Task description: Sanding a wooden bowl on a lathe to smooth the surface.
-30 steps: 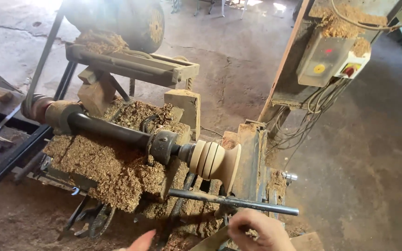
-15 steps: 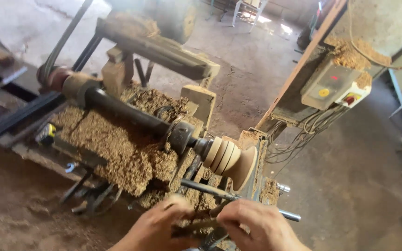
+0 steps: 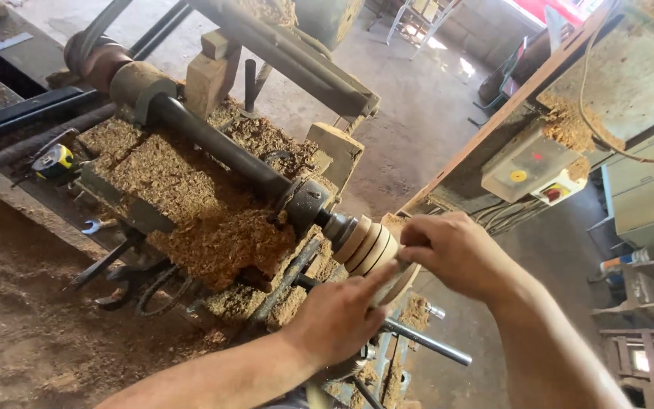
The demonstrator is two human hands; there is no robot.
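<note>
A pale turned wooden workpiece (image 3: 366, 246) with grooved rings sits on the end of the lathe's dark spindle shaft (image 3: 221, 148). My left hand (image 3: 338, 318) lies below it, its fingers stretched up against the piece's wide outer disc. My right hand (image 3: 452, 250) comes in from the right, fingers curled at the disc's rim; the disc's far side is hidden behind it. Whether either hand truly grips the wood is unclear. A metal rod (image 3: 425, 342) juts out under my hands.
Heaped sawdust (image 3: 191, 212) covers the lathe bed. A yellow tape measure (image 3: 54, 161) and a spanner (image 3: 100, 225) lie at the left. A switch box (image 3: 531, 170) with a yellow and a red button hangs on a slanted beam at the right. Concrete floor beyond.
The camera has moved closer and swung right. Both my hands rose from the rod at the bottom edge up to the wooden workpiece.
</note>
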